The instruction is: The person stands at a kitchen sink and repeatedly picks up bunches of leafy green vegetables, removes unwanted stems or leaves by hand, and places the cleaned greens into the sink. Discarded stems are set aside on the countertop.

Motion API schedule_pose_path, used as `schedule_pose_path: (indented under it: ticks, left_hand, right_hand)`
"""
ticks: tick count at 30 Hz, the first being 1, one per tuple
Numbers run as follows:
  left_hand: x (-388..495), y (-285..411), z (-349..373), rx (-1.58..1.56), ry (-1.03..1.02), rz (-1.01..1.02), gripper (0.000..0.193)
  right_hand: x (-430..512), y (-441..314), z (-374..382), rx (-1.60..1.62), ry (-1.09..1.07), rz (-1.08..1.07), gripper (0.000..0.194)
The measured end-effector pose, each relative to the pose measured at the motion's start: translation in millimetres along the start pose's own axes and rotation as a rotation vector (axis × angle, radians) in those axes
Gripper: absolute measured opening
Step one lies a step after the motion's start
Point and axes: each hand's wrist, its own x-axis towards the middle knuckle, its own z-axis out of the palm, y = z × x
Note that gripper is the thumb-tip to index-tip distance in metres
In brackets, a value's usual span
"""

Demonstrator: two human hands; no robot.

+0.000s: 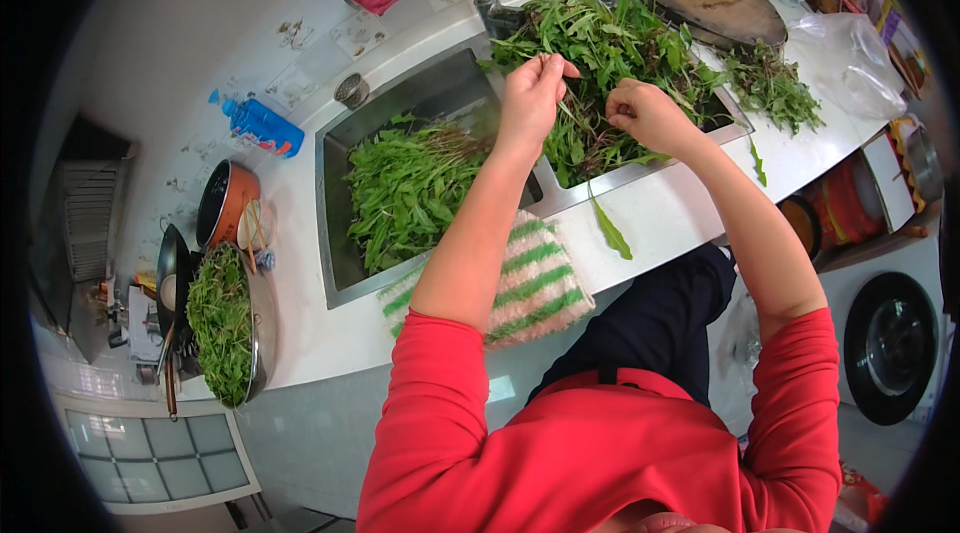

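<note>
Both hands are above the right basin of a steel double sink, over a heaped pile of leafy greens [600, 30] with roots and brownish bits. My left hand [534, 94] pinches thumb and forefinger together at the pile's left side, and a thin pale stem hangs by its fingers. A short way to the right, my right hand [646, 111] is curled with its fingertips together; whether anything small is between them is hidden. Greens with reddish stems [412, 188] lie in the left basin, their leaves towards the front.
A striped towel [536, 270] drapes over the counter's front edge, near a loose leaf [611, 229]. Wilted trimmings [776, 87], a round wooden board [709, 0] and a plastic bag [851, 64] lie right. Left stand a blue bottle [262, 126], an orange pot [225, 203] and a bowl of greens [264, 330].
</note>
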Motion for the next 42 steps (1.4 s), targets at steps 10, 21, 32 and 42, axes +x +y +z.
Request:
schedule_pose_path:
  ticks: [10, 21, 32, 42]
  left_hand:
    - [4, -1, -3, -0.034, 0.047, 0.076, 0.026]
    - [4, 3, -3, -0.055, 0.097, 0.143, 0.024]
    - [-5, 13, 10, 0.086, 0.142, 0.449, 0.015]
    - [-7, 35, 12, 0.377, 0.274, 0.889, 0.026]
  right_hand:
    - [-5, -39, 37, -0.671, -0.097, 0.098, 0.033]
    - [-9, -28, -50, -0.355, 0.01, 0.19, 0.021]
    - [14, -58, -132, -0.04, 0.407, -0.046, 0.024]
    - [22, -88, -98, 0.145, 0.28, -0.164, 0.024]
